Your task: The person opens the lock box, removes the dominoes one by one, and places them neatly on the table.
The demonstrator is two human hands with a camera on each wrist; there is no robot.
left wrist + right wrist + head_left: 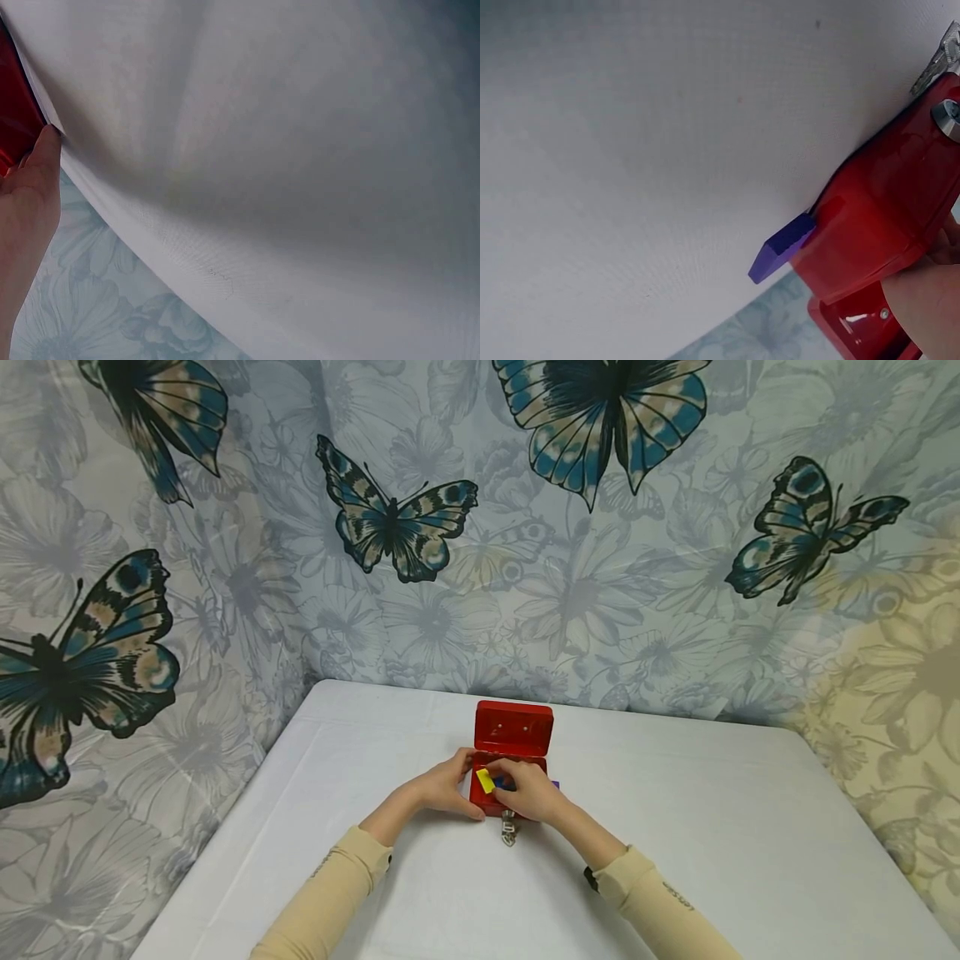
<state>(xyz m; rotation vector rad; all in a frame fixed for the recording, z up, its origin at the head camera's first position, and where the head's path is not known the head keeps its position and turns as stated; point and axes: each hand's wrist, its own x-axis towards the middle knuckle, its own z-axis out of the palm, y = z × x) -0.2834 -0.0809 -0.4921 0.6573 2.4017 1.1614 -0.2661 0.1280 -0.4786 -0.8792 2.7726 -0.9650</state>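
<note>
A small red metal cash box [487,803] stands on the table with its lid [513,728] raised at the back. My left hand [446,787] grips the box's left side, thumb by the front corner and fingers toward the back. Over the opening, my right hand [527,789] pinches a yellow block [486,781] between thumb and fingertips. Something blue [500,783] shows behind those fingers; most of the box's inside is hidden by the hand. Keys [509,831] hang at the front lock [949,116]. A purple block [781,247] lies against the box's right side.
The box sits toward the far part of a table [675,827] with a white cover. Butterfly-patterned cloth [585,585] hangs behind the table and at its left. White surface extends on both sides of the box.
</note>
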